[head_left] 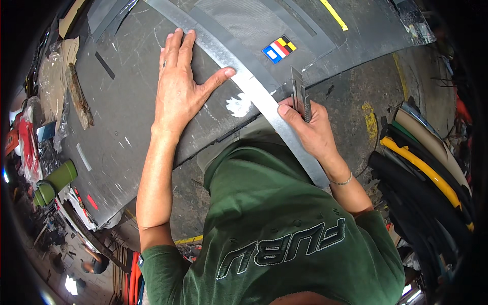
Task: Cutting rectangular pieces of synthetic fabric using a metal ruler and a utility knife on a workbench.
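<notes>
A long metal straightedge (pixel 254 89) lies slantwise across the dark worktable (pixel 122 119), its near end jutting past the table edge toward my shirt. My left hand (pixel 177 91) is spread flat at its left side, with fingertips and thumb touching the metal edge. In my right hand (pixel 315 129) is a metal utility knife (pixel 301 96), held upright with its blade end pointing away from me. The right thumb rests on the straightedge near the table edge. Beside the straightedge, on its right, lies a grey sheet (pixel 239 30) with a colourful flag-patterned patch (pixel 279 49).
A yellow strip (pixel 334 14) lies at the far right of the table. Rolled materials in black and yellow (pixel 424 162) stand on the right. A wooden stick (pixel 79 96), clear plastic and a green roll (pixel 56 183) lie along the left. A white smear (pixel 238 105) marks the tabletop.
</notes>
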